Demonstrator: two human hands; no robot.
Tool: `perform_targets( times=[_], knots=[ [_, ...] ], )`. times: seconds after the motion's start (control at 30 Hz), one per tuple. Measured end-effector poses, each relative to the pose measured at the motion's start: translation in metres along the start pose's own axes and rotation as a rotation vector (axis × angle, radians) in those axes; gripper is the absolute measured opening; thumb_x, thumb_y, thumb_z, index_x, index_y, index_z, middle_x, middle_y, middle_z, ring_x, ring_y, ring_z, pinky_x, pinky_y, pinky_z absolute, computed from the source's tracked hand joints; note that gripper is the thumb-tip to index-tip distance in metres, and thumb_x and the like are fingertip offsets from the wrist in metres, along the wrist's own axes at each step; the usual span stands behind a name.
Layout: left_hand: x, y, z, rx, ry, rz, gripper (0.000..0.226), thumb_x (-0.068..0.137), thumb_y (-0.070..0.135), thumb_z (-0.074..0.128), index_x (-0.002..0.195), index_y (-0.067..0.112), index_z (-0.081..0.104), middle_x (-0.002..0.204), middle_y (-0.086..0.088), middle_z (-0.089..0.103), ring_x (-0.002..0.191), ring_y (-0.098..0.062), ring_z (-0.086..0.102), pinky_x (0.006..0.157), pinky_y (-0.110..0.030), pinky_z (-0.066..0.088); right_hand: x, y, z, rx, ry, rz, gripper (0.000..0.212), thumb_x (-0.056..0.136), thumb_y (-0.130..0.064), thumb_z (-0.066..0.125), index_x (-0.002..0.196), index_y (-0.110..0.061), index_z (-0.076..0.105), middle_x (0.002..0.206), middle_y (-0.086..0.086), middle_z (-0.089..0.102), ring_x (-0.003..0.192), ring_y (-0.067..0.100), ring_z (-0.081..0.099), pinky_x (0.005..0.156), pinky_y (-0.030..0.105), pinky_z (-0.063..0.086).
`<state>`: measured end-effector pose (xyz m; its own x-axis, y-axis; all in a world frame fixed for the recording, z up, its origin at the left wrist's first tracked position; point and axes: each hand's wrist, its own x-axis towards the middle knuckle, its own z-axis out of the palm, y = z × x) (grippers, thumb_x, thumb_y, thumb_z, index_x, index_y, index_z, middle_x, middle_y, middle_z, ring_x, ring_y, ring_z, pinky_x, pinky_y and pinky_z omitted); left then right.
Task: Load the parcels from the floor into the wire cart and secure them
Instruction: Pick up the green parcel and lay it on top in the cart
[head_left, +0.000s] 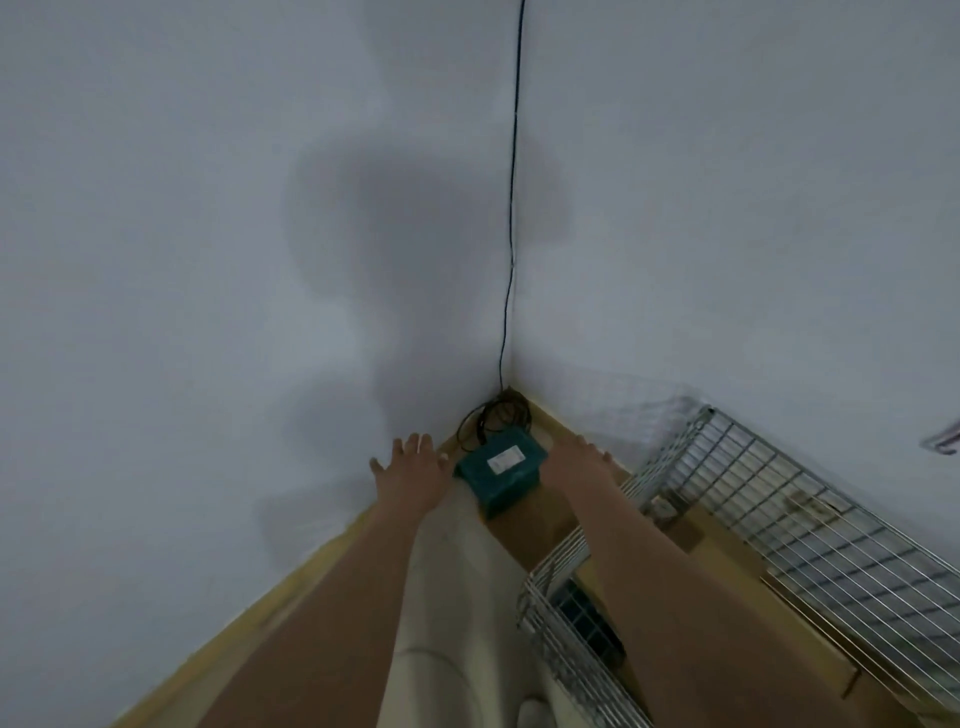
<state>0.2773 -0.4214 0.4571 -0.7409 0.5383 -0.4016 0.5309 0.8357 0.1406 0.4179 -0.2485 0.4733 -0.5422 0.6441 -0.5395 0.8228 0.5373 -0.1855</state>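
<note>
Left wall (182, 260), pale, carries a broad shadow. A yellowish skirting strip (291, 577) runs along its foot toward the corner.

Left hand (413, 467): arm stretched forward, fingers straight and spread, holding nothing, just left of the parcel; touching it or not, cannot tell.

Teal parcel (501, 473), white label on top, sits in the corner between the two hands, resting on a brown box (530, 530) below it. It is outside the wire cart.

Black cable (511, 208) drops down the corner seam and coils on the floor just behind the parcel.

Right hand (582, 457): reaches along the parcel's right side, fingers extended rather than curled; fingertips blurred, contact uncertain.

Wire cart (779, 499): lower right, against the right wall, grid panels silver. Brown cardboard (727, 566) lies inside it, seen through the mesh.
</note>
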Motion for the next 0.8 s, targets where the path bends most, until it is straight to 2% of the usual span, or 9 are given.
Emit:
perform_targets(
  times=[0.13, 0.43, 0.53, 0.67, 0.8],
  knots=[
    [0.031, 0.009, -0.007, -0.025, 0.009, 0.009, 0.06, 0.106, 0.043, 0.018, 0.16, 0.017, 0.012, 0.167, -0.001, 0.009, 0.153, -0.024, 0.007, 0.12, -0.059, 0.009, 0.03, -0.008, -0.008, -0.055, -0.005, -0.009, 0.067, 0.095, -0.027, 0.045, 0.156, -0.012, 0.02, 0.16, 0.018, 0.022, 0.146, 0.037, 0.022, 0.121, 0.056, 0.009],
    [0.136, -0.018, -0.038, -0.056, -0.008, 0.043, 0.061, 0.106, 0.045, 0.017, 0.16, 0.017, 0.01, 0.168, -0.001, 0.006, 0.154, -0.025, 0.004, 0.121, -0.059, 0.007, 0.111, -0.077, -0.041, -0.125, 0.043, -0.03, 0.067, 0.103, -0.032, 0.035, 0.159, -0.016, 0.002, 0.165, 0.017, 0.005, 0.152, 0.035, 0.007, 0.122, 0.056, 0.003],
    [0.189, -0.033, -0.047, -0.051, -0.039, 0.077, 0.061, 0.106, 0.044, 0.018, 0.16, 0.017, 0.01, 0.168, -0.001, 0.007, 0.154, -0.025, 0.004, 0.121, -0.059, 0.008, 0.148, -0.107, -0.044, -0.11, 0.039, 0.009, 0.065, 0.104, -0.031, 0.034, 0.159, -0.017, 0.002, 0.165, 0.016, 0.002, 0.152, 0.034, 0.005, 0.122, 0.055, 0.002],
    [0.256, -0.052, -0.05, -0.051, -0.133, 0.146, 0.061, 0.106, 0.045, 0.017, 0.16, 0.017, 0.007, 0.168, -0.001, 0.003, 0.154, -0.026, 0.002, 0.121, -0.058, 0.007, 0.19, -0.139, -0.039, -0.115, 0.043, 0.072, 0.061, 0.104, -0.032, 0.033, 0.159, -0.016, 0.01, 0.165, 0.017, 0.006, 0.151, 0.035, 0.009, 0.122, 0.056, 0.006],
    [0.305, -0.068, -0.039, -0.028, -0.234, 0.212, 0.062, 0.106, 0.046, 0.015, 0.16, 0.018, 0.004, 0.168, 0.0, 0.0, 0.154, -0.025, 0.0, 0.122, -0.057, 0.005, 0.22, -0.151, -0.026, -0.03, -0.001, 0.177, 0.063, 0.104, -0.034, 0.036, 0.159, -0.019, 0.008, 0.165, 0.018, 0.005, 0.151, 0.036, 0.008, 0.122, 0.055, 0.007]
  ],
)
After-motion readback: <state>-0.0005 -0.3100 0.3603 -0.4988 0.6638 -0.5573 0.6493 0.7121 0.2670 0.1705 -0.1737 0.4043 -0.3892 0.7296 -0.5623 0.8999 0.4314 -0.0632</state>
